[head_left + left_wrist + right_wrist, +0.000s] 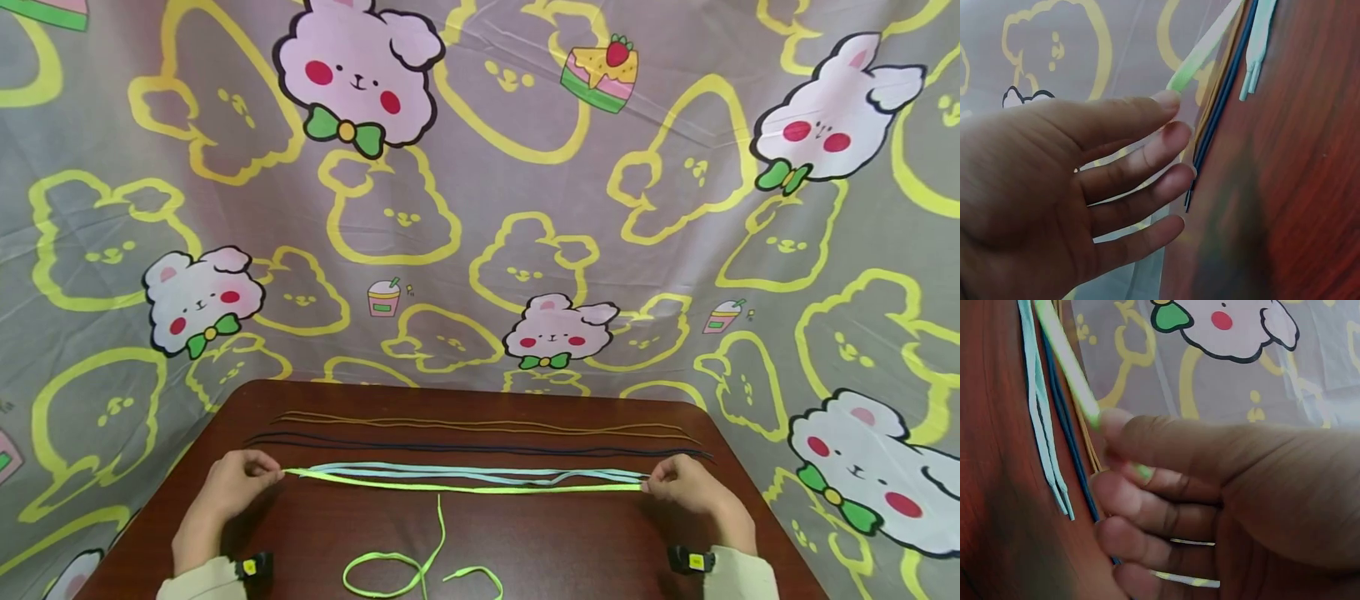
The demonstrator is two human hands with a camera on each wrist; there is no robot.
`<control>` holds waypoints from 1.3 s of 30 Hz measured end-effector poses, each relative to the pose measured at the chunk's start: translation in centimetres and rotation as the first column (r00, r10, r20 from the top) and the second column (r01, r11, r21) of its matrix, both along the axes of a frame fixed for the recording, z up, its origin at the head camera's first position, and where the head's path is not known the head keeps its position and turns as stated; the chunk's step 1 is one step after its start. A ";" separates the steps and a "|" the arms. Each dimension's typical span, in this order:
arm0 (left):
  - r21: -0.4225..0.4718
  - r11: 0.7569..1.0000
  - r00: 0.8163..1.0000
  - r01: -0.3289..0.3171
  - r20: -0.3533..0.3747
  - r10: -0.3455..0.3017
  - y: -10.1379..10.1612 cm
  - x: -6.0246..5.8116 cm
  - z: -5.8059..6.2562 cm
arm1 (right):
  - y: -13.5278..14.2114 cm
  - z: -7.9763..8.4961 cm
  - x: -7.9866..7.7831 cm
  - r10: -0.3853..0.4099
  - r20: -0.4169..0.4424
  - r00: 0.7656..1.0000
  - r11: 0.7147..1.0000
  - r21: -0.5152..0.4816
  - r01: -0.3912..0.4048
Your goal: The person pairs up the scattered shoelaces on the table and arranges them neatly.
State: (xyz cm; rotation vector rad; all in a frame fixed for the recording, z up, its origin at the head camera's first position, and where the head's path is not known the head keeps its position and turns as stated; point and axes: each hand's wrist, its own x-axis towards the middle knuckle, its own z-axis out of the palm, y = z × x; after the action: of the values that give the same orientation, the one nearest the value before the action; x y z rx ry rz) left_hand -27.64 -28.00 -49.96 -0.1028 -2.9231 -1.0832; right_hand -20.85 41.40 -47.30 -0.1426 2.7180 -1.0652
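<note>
A neon yellow-green shoelace (480,490) is stretched nearly straight across the table between two hands. My left hand (238,485) pinches its left end between thumb and forefinger. Its right end is pinched by my right hand (692,485), and a bit of green shows below the thumb in the right wrist view. Just behind it lie light blue shoelaces (405,467), whose tips (1063,503) rest on the wood in that same view. Nearer the front, another yellow-green shoelace (386,555) lies loosely curled, partly cut off by the head view's lower edge.
Farther back, dark blue laces (465,448) and brown laces (480,424) lie lengthwise on the dark reddish-brown table (570,542). Patterned cloth (465,192) with cartoon animals hangs behind the table and along its sides.
</note>
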 end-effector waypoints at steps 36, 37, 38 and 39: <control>-0.101 0.995 1.000 0.026 0.000 -0.026 -0.4 -0.3 -1.7 | -0.2 -1.3 0.0 0.003 0.099 0.995 1.000 0.028 -0.006; -0.102 0.995 1.000 0.025 0.002 -0.025 -0.4 -0.3 -1.7 | -0.2 -1.3 0.0 0.000 0.100 0.995 1.000 0.030 -0.003; -0.101 0.995 1.000 0.023 0.004 -0.022 -0.4 -0.3 -1.7 | -0.2 -1.3 0.0 -0.004 0.100 0.995 0.999 0.032 0.000; -0.102 0.995 1.000 0.020 0.006 -0.019 -0.4 -0.3 -1.7 | -0.2 -1.4 -0.1 -0.008 0.096 0.995 0.999 0.037 0.004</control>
State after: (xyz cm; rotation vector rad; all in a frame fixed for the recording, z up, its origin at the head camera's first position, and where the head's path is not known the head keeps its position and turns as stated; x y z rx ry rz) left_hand -27.93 -28.38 -51.66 -0.1312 -2.9873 -0.9379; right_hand -20.90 41.16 -48.65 -0.0750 2.6514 -0.9956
